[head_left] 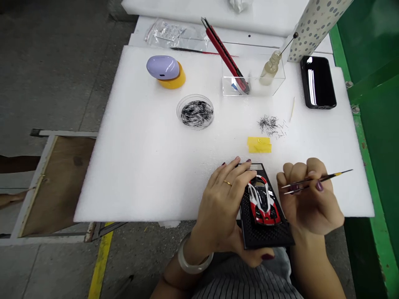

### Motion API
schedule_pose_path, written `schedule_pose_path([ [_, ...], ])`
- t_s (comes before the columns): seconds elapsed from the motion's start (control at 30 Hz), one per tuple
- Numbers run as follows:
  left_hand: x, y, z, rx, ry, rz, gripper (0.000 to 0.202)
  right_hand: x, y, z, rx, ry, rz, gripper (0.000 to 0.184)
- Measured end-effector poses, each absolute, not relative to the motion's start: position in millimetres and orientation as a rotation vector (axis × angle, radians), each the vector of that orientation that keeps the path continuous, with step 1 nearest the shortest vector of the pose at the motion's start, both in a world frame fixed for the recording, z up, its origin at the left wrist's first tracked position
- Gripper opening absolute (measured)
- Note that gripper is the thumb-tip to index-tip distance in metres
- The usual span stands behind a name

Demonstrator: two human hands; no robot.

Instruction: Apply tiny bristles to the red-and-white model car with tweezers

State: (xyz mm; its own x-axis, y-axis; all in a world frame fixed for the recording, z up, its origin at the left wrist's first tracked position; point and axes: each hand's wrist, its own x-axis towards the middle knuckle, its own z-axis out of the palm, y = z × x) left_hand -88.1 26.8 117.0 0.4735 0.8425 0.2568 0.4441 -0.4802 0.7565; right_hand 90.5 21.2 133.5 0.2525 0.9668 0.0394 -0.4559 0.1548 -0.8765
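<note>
One red-and-white model car (263, 201) sits on one black display base (264, 234) gripped by the left hand (222, 207); the right hand (308, 203), just beside, is closed on one pair of tweezers (314, 180). Beyond them: one dish of pins (195, 112), one loose pin pile (270, 124). The base's label (253, 167) is unreadable.

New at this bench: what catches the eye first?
A red, white and black model car on a black base, gripped by the left hand at the near edge of the white foam sheet. Beside it the right hand pinches a thin black tool; beyond, a round clear dish of black slivers.
</note>
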Motion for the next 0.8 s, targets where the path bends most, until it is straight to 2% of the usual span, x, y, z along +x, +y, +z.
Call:
schedule_pose_path([
  [0.13, -83, 22, 120, 2.187, 1.029, 0.812, 0.098, 104, 12, 138, -0.973, -0.773, 0.935, 0.009],
  [0.2, -73, 17, 120, 2.237, 1.079, 0.87, 0.106, 111, 0, 142, -1.094, -0.851, 0.839, 0.013],
  [0.27, -59, 11, 121, 2.239, 1.165, 0.964, 0.104, 116, -15, 148, -1.25, -0.931, 0.819, 0.017],
  [0.37, -38, 3, 121, 2.23, 1.275, 1.064, 0.093, 122, -39, 156, -1.434, -1.039, 0.886, 0.009],
  [0.5, -20, -2, 121, 2.292, 1.329, 1.062, 0.079, 127, -55, 157, -1.583, -1.144, 0.923, 0.027],
  [0.67, -12, -5, 118, 2.311, 1.376, 1.075, 0.076, 133, -53, 150, -1.672, -1.253, 0.882, 0.025],
  [0.8, -9, -8, 113, 2.348, 1.405, 1.08, 0.081, 130, -54, 146, -1.661, -1.199, 0.84, 0.031],
])
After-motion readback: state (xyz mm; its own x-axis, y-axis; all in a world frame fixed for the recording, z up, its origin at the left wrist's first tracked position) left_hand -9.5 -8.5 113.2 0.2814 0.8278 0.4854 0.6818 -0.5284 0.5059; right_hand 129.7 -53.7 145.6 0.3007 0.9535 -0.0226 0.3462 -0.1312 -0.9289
